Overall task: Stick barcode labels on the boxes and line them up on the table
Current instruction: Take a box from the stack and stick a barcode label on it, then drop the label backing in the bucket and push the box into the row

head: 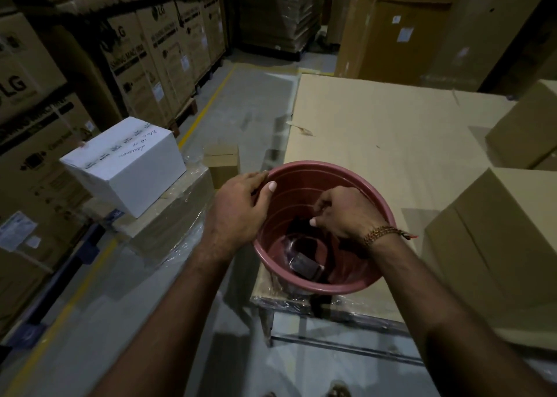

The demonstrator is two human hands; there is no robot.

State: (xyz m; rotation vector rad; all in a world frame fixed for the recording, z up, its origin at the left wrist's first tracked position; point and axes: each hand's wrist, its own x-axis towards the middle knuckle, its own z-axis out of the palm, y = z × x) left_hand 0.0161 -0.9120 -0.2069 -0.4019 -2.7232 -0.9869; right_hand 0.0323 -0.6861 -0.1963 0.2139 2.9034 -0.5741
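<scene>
Both hands at bucket [373, 197]: left hand [241, 209] grips rim, right hand's [343, 213] grasp hidden.

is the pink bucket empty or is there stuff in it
Not empty. The pink bucket holds dark items at its bottom, one a blocky object; what they are is unclear. The right hand reaches inside.

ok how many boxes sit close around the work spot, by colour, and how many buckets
white box: 1
brown boxes on the table, at its right side: 2
small brown box left of the table: 1
pink bucket: 1
total: 5
</scene>
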